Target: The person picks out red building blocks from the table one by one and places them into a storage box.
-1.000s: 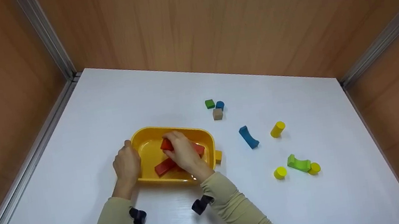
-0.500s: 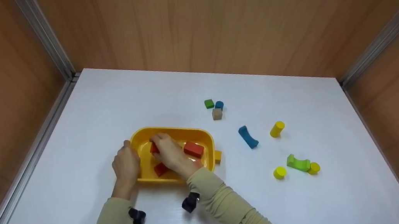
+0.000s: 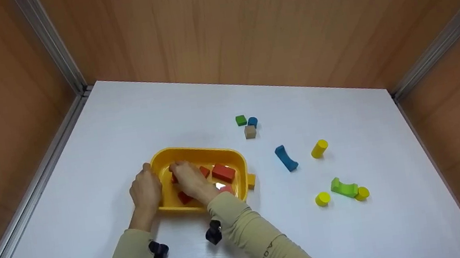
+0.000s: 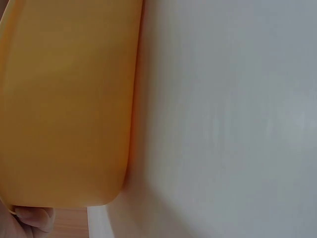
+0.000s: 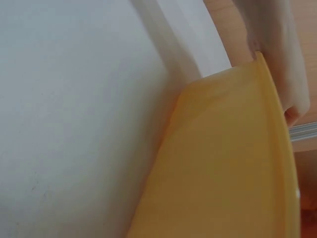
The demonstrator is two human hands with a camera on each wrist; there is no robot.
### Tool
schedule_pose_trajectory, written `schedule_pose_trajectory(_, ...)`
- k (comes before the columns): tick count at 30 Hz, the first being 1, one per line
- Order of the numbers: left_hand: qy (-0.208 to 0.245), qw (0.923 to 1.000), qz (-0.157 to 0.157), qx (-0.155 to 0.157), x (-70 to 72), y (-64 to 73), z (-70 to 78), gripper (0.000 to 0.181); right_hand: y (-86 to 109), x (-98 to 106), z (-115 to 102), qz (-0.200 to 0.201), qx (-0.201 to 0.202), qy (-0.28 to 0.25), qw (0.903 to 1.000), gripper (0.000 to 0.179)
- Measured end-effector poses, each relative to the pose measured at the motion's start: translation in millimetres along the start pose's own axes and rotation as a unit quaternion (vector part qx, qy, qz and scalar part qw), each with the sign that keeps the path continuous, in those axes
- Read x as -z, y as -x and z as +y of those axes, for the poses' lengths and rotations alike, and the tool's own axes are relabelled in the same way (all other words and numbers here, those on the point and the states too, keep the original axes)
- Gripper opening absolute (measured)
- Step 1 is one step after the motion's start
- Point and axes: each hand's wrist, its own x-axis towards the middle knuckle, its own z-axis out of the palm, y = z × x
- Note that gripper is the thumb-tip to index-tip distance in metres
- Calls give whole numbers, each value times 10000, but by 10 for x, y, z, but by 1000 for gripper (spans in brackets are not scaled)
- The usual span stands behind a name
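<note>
A yellow plastic bin [image 3: 197, 151] with rounded corners sits on the white table. My left hand [image 3: 147, 190] grips the bin's left end by the rim; its fingers also show at the lower left corner of the left wrist view, beside the bin's outer wall [image 4: 69, 109]. Down inside the bin, my right hand [image 3: 192, 181] pinches a red block [image 3: 174, 178] near the left end, mostly hidden by the fingers. Around that hand lie several other red blocks, among them a rectangular one [image 3: 223, 172] to the right and a partly covered one [image 3: 184, 197] below.
Beyond the bin stand a green block [image 3: 241, 120], a blue cylinder [image 3: 253, 121] and a wooden cube [image 3: 250, 132]. To the right lie a blue arch [image 3: 286, 158], a yellow cylinder [image 3: 319, 148], a shorter one [image 3: 322, 199] and a light green arch [image 3: 344, 188] touching another yellow cylinder [image 3: 362, 193].
My right hand has moved left inside the bin with the red block, uncovering red blocks to its right. The left hand has kept its place on the rim.
</note>
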Motion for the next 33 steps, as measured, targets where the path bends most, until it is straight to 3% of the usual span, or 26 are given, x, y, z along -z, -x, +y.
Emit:
schedule_pose_trajectory(8,23,10000,15,-18,5,-3,-9,24,-33,-75,51,-42,-25,205,9998,13)
schedule_pose_trajectory(13,12,10000,-15,3,-5,-8,-12,24,-25,-100,80,-130,-121,19,9998,9)
schedule_pose_trajectory(22,28,9998,139,-155,0,13,-20,19,-38,-126,103,-215,-108,414,9989,11)
schedule_pose_trajectory(33,-17,9999,84,-102,-8,7,-26,23,-32,-145,136,-289,-58,421,9987,9)
